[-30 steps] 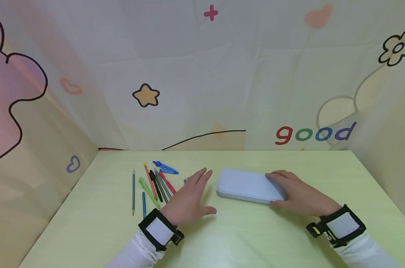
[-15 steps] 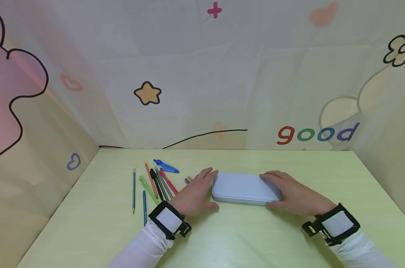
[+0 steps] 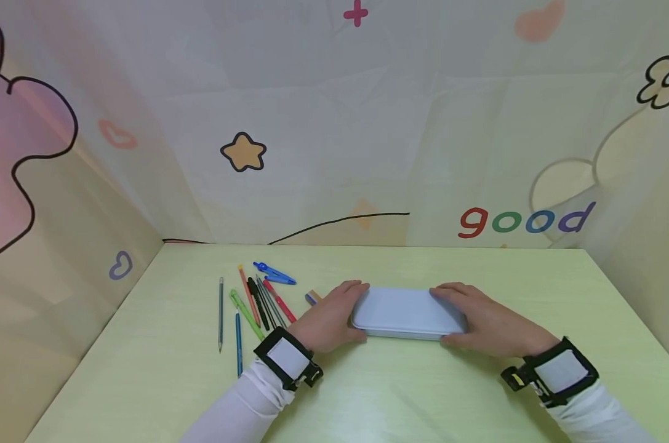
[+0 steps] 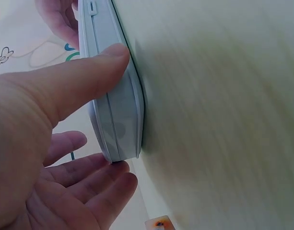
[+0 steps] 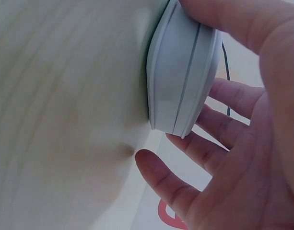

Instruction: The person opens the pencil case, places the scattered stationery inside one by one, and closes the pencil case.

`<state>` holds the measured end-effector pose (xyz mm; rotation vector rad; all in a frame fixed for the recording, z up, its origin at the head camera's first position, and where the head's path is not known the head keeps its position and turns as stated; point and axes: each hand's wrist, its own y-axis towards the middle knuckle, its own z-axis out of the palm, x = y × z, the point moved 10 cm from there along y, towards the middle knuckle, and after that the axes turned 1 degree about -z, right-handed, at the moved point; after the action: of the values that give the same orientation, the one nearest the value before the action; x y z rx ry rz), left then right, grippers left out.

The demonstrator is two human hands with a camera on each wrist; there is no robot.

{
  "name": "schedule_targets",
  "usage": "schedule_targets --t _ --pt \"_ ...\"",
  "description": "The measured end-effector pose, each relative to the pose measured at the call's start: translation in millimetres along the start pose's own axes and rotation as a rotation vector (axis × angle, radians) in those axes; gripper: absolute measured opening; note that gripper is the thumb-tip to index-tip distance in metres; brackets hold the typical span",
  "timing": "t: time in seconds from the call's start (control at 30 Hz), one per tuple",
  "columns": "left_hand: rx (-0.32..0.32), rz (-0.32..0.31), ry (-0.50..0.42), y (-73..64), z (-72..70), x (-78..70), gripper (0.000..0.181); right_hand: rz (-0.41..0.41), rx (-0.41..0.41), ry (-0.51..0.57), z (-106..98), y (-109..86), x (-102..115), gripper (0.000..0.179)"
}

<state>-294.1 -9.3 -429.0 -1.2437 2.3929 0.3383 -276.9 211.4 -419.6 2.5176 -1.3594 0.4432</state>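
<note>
A pale blue-grey case (image 3: 406, 312), smooth and matte with rounded corners and a thin seam running round its sidewall, lay flat on the tabletop (image 3: 423, 394), a little right of the middle and set in from the back edge. The person's left hand (image 3: 331, 317) held its left end and the right hand (image 3: 492, 320) its right end, each with the thumb on the near side and fingers reaching round the far side. Toward the left edge lay a dark slender pencil (image 3: 220, 315) and a blue pen (image 3: 239, 344), both roughly parallel to that edge; beside them slanted a glossy lime-green pen (image 3: 247, 314), an orange pencil (image 3: 249, 296), a black pen (image 3: 258, 304) and a red pen (image 3: 280, 301). Hinged blue compasses (image 3: 275, 273) lay behind these, near the back edge, and a small blue-and-tan block (image 3: 313, 298) sat just beyond the left hand. The tabletop was pale yellow-green with faint wood grain. Creased cloth (image 3: 323, 111) rose behind it, printed with a star (image 3: 243, 152), hearts, a flower and the multicoloured word "good" (image 3: 527, 220).
</note>
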Motion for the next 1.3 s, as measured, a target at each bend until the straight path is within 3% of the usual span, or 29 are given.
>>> schedule_targets --t 0.43,1.3 --pt "-0.014 0.030 0.035 -5.9 -6.7 -8.9 0.088 -0.004 0.008 -0.004 1.1 -3.9 5.9 0.086" --pt "-0.003 0.051 0.096 -16.8 -7.1 -10.5 0.076 -0.018 0.048 -0.056 3.4 -9.3 16.4 0.083"
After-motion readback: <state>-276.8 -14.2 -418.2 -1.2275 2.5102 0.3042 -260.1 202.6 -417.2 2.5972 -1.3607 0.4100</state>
